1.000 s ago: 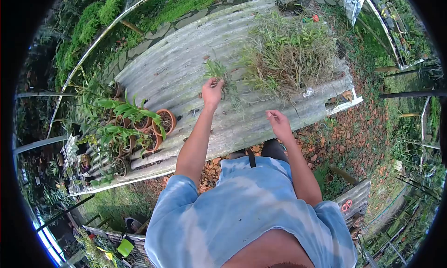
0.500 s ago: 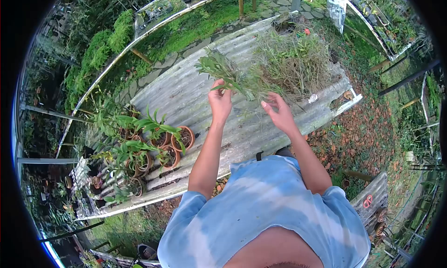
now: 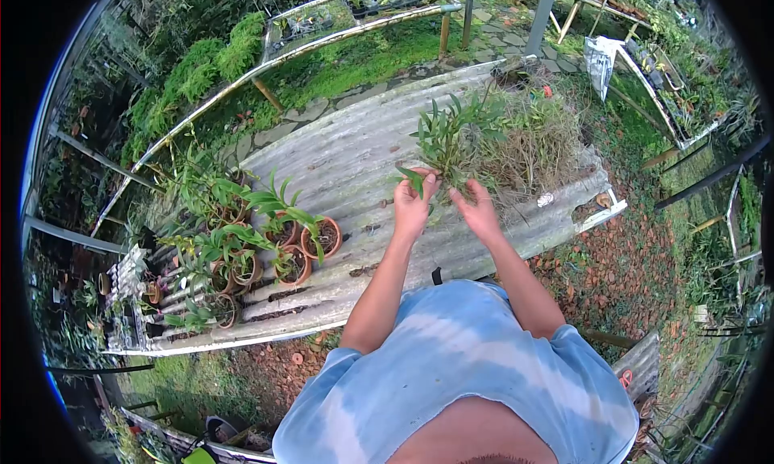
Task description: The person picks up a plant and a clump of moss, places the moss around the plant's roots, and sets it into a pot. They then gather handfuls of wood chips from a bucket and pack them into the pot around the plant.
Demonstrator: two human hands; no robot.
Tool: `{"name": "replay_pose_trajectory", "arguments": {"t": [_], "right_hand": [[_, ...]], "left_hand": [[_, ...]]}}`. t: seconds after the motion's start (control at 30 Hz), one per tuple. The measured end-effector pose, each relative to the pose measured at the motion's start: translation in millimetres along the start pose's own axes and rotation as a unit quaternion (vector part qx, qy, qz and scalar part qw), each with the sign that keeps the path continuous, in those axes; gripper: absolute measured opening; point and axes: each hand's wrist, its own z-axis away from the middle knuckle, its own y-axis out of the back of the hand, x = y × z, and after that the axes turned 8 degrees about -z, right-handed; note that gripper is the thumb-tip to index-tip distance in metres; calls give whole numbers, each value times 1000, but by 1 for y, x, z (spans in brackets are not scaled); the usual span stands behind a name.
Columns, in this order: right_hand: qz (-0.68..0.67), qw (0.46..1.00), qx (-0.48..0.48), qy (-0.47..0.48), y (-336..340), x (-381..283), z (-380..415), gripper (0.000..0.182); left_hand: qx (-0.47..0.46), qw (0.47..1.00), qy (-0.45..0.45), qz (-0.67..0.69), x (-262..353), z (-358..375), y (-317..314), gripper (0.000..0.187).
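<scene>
A leafy green plant [image 3: 448, 135] with narrow pointed leaves stands upright over the corrugated tabletop [image 3: 355, 153]. Its base is pinched by my left hand [image 3: 414, 204], whose fingers are closed, and one broad leaf hangs over them. My right hand [image 3: 478, 210] is just to the right, its thumb and fingers drawn together at the lower stems and roots. Fine detail between those fingertips is too small to make out. Right behind the plant lies a tangled heap of plants and dry roots [image 3: 536, 145].
Several clay pots [image 3: 322, 237] with leafy plants stand on the table's left side. A small whitish scrap [image 3: 546, 199] lies near the heap. A white plastic bag [image 3: 600, 65] hangs at a bench on the far right. Reddish rubble [image 3: 580, 262] covers the ground on the right.
The plant has swung from leaning left to upright, and its leaves now point away from me. My left hand has moved right and lower, closer to my right hand. The view has shifted slightly.
</scene>
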Motion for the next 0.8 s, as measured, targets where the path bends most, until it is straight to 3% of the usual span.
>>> {"name": "replay_pose_trajectory", "arguments": {"t": [0.1, 0.2, 0.3, 0.4, 0.5, 0.6, 0.7, 0.8], "right_hand": [[32, 999, -37, -9, 5, -9, 3, 77], [-68, 996, -23, -51, -4, -5, 4, 80], [-45, 996, -30, -64, -5, -16, 2, 84], [-77, 993, -35, -80, -8, -36, 4, 84], [-82, 992, -39, -91, -15, -29, 4, 83], [-61, 995, -44, -62, -22, -26, 10, 82], [-75, 994, -74, -15, -21, -30, 11, 79], [-57, 994, -91, 17, -17, -35, 11, 72]], "left_hand": [[8, 1000, 13, 8, 3, 5, 2, 24], [3, 1000, 1, 14, 3, 7, 3, 38], [25, 1000, 3, 4, 4, 10, 9, 50], [47, 996, -61, -43, -4, 6, 14, 60], [132, 987, -57, -71, -5, 12, 2, 57], [59, 988, 86, -116, -12, 7, 23, 49], [90, 986, 123, -63, 21, 15, 7, 38], [87, 990, 113, -25, 21, 12, 13, 39]]}}
